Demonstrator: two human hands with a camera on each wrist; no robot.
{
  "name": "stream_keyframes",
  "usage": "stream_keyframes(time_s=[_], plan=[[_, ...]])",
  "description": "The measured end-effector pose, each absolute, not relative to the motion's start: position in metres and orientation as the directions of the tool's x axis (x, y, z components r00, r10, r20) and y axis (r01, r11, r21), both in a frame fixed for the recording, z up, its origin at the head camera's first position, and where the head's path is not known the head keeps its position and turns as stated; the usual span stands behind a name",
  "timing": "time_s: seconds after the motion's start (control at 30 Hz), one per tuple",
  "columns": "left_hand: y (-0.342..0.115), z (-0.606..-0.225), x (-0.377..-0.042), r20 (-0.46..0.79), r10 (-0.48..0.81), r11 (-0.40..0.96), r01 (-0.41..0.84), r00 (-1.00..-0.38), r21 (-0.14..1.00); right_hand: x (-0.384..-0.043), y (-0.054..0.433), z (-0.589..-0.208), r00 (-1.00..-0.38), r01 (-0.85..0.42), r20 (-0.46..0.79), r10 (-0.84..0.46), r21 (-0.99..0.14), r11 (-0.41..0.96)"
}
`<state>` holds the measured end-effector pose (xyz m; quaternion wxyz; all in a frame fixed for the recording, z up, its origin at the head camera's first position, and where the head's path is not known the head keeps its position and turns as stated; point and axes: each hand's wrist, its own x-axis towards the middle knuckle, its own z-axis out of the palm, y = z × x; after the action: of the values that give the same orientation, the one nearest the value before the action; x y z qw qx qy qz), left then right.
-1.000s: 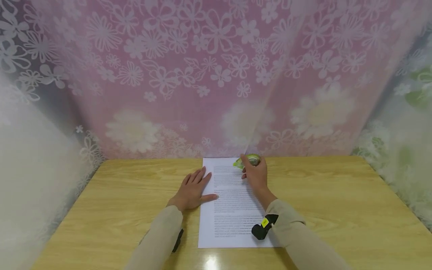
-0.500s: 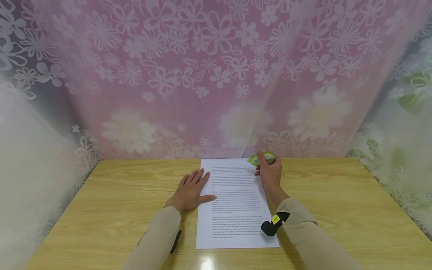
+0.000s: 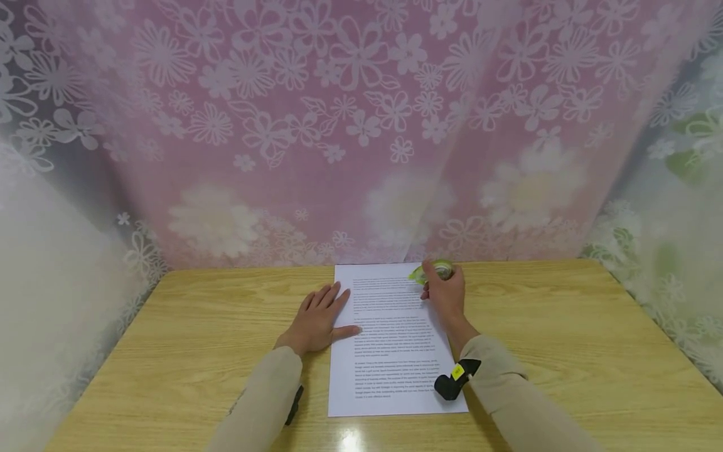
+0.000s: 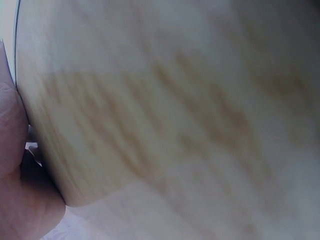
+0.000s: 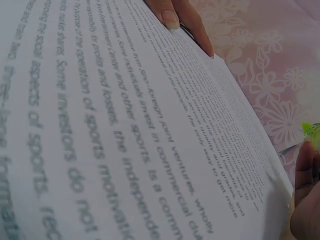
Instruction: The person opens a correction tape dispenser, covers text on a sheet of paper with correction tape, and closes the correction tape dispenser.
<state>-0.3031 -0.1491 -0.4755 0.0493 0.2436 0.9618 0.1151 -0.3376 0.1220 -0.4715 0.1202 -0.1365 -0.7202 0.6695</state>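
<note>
A sheet of printed paper [image 3: 390,376] lies on the wooden table, its lines of text running across it. My left hand [image 3: 316,318] rests on the sheet's left edge with fingers spread and thumb reaching over the margin. Near the top right corner, my right hand [image 3: 449,295] pinches a green correction tape [image 3: 443,270], its tip pointing left over the ends of the upper lines. Whether that tip touches the paper I cannot tell. In the right wrist view, only a bit of the correction tape [image 5: 312,132] shows beside my curled fingers [image 5: 304,170].
The wooden table [image 3: 565,339] extends to both sides of the sheet. A pink floral curtain [image 3: 339,188] hangs right behind its back edge, with pale curtain panels at left and right. A black wrist camera [image 3: 452,383] sits over the sheet's lower right corner.
With the correction tape in it, my right hand has moved right along the top lines, then slightly back left. My left hand stays in place on the sheet.
</note>
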Motion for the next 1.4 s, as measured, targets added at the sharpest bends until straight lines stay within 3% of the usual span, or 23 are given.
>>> stream_keyframes(time_s=[0.4, 0.73, 1.4], plan=[[-0.152, -0.477, -0.301, -0.044, 0.485, 0.847, 0.456, -0.874, 0.272, -0.331, 0.113, -0.471, -0.94, 0.076, -0.041, 0.339, -0.993, 0.09], [-0.153, -0.478, -0.301, -0.032, 0.482, 0.846, 0.455, -0.876, 0.278, -0.333, 0.1, -0.467, -0.94, 0.036, -0.023, 0.341, -0.999, 0.034], [-0.15, -0.476, -0.302, -0.012, 0.482, 0.846, 0.461, -0.876, 0.266, -0.33, 0.085, -0.472, -0.946, 0.022, -0.005, 0.325, -0.999, 0.048]])
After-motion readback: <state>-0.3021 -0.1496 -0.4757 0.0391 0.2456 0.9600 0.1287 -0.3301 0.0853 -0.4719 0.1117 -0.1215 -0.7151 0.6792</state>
